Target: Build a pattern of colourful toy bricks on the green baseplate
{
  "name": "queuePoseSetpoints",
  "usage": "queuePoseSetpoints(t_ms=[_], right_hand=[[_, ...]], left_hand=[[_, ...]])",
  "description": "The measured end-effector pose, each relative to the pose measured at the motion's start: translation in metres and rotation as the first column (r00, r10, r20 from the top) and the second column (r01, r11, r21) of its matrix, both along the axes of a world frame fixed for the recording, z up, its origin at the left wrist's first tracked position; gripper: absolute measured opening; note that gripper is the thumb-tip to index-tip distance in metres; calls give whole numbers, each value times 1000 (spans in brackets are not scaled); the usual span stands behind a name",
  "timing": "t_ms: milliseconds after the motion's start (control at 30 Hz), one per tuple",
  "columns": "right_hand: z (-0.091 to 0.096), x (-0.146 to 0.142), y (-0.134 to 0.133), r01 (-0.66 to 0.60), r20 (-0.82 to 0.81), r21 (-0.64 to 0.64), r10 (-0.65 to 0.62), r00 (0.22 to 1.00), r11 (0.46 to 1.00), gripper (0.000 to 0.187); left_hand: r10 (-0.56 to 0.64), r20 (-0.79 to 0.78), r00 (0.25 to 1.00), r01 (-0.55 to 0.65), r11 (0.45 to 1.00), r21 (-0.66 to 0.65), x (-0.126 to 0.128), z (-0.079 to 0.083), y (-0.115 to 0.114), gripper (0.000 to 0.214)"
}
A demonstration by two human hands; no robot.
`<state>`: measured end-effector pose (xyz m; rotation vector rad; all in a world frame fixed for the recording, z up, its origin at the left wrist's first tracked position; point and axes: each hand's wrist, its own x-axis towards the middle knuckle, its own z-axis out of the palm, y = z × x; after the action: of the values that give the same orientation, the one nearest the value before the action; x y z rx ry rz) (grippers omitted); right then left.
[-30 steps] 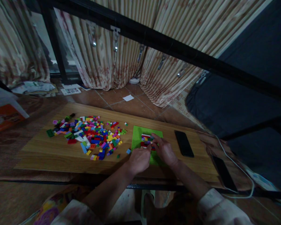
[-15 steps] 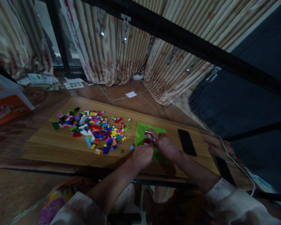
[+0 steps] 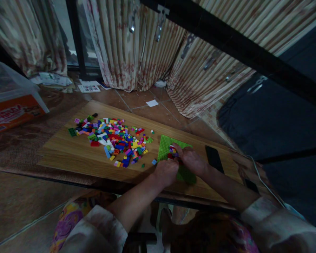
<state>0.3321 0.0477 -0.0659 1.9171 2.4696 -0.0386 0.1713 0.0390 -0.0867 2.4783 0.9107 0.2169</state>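
Observation:
A green studded baseplate (image 3: 163, 144) lies on the wooden board, with a small cluster of red, white, purple and yellow toy bricks (image 3: 171, 151) on it. My left hand (image 3: 167, 171) is closed at the near side of this cluster, its fingertips against the bricks and mostly hidden. From the right, my right hand (image 3: 193, 161) reaches over the plate, its index finger stretched along the far side of the bricks and the other fingers curled. Together the hands hide much of the cluster. Left of the plate spreads a heap of loose multicoloured bricks (image 3: 118, 138).
The wooden board (image 3: 68, 158) lies on a low table. A black phone (image 3: 214, 158) rests right of the plate, and another dark flat object (image 3: 251, 185) lies farther right near a white cable (image 3: 260, 179). A clear tub with an orange label (image 3: 13, 114) stands at the left.
The camera view has shifted, so the scene sits a little farther right. Both hands stay at the brick cluster on the plate, with only slight finger movement.

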Motion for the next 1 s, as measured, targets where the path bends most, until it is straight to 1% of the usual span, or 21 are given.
queuePoseSetpoints(t_ms=[100,200,267,367,433,467,533,633,700,800,933,1000], right_hand=[[-3,10,-2,48,24,-22,-48,999,999,52],[-2,21,-6,101,-119,5,-100,988,995,56],[-1,27,-9,158,-222,33,-147,964,987,56],[-5,35,-12,314,-361,57,-273,892,948,53],[-11,37,-13,405,-450,22,-353,821,914,50],[-15,37,-13,430,-482,-2,-378,791,903,50],[-23,35,-14,441,-513,-23,-390,765,897,51],[-32,34,-15,464,-521,-4,-398,755,886,57],[-36,33,-15,492,-542,-29,-427,724,870,59],[-38,32,-13,520,-578,-94,-472,665,849,58],[-39,29,-8,557,-588,-122,-512,626,822,53],[-38,27,-6,580,-612,-145,-534,584,801,49]], left_hand=[[-5,4,1000,4,1000,7,-1,0,-1,39],[-14,0,1000,14,1000,15,-2,1,-2,42],[-17,-13,1000,17,1000,16,-3,1,-2,43],[-22,-48,999,22,1000,7,-2,1,-1,46],[-26,-67,997,27,1000,3,-1,1,-1,47],[-30,-71,997,30,1000,2,-1,1,0,47],[-36,-76,996,36,999,0,-1,1,0,48],[-46,-75,996,46,999,-3,-1,1,1,50],[-46,-73,996,46,999,-2,0,0,1,49],[-40,-80,996,40,999,-3,0,-1,1,48],[-34,-86,996,33,999,-12,1,-1,1,49],[-31,-90,995,30,999,-15,1,0,1,50]])
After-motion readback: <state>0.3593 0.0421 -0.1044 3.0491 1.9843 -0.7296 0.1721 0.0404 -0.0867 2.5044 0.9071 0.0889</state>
